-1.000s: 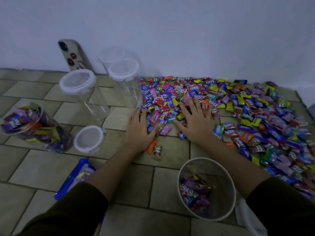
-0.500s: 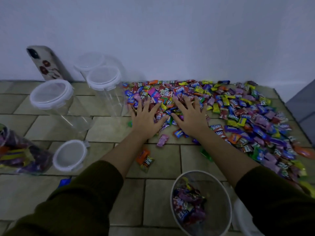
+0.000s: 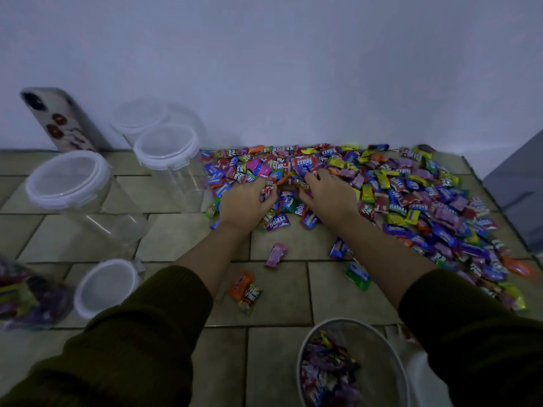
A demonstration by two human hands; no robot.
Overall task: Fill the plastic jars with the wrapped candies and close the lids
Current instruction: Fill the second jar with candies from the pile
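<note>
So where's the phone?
In the head view, the phone leans against the wall at the far left, just behind the empty lidded jar and well left of the candy pile.

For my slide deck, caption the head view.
Left hand and right hand grip wrapped candies near a part-filled open jar.

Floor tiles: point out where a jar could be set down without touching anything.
Barest: the tiles between the empty lidded jar, the white lid and the left forearm. Between the forearms only stray candies lie. Crowded: the candy pile along the wall to the right, gripped by left hand and right hand.
</note>
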